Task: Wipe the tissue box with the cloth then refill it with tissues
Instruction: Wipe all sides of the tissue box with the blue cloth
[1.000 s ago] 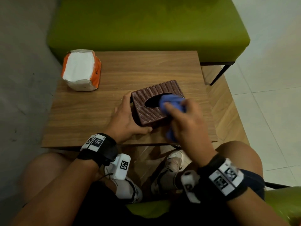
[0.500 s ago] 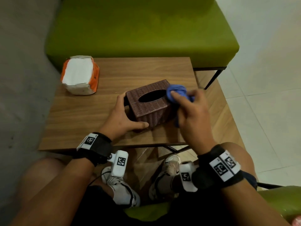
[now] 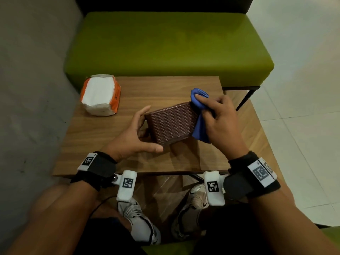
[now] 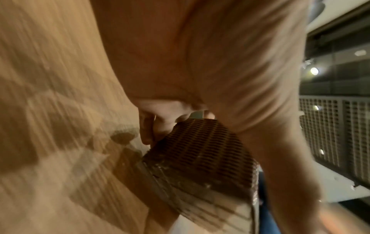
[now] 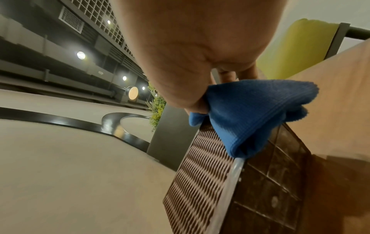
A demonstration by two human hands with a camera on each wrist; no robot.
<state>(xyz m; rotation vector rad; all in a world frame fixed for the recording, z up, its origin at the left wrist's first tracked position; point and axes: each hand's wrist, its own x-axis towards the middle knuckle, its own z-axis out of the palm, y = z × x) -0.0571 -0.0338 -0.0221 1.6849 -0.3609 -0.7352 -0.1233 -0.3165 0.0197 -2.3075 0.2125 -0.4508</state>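
Note:
The brown woven tissue box point(image 3: 172, 124) is tipped on the wooden table point(image 3: 165, 89), with a woven side facing up and its opening out of sight. My left hand point(image 3: 141, 129) holds its left end, thumb along the near lower edge and fingers curled at the far corner. The left wrist view shows those fingers point(image 4: 148, 126) against the box point(image 4: 200, 152). My right hand point(image 3: 219, 118) grips the blue cloth point(image 3: 199, 100) and presses it on the box's right end. In the right wrist view the cloth point(image 5: 250, 114) drapes over the box's upper corner point(image 5: 200, 174).
An opened orange and white tissue pack point(image 3: 100, 94) lies at the table's far left corner. A green bench point(image 3: 165, 48) stands right behind the table. A grey wall runs along the left, and tiled floor lies to the right. My knees and shoes are under the near edge.
The box has been tipped from opening-up onto an edge, so a side now faces up. My right hand has carried the cloth from the top to the right end.

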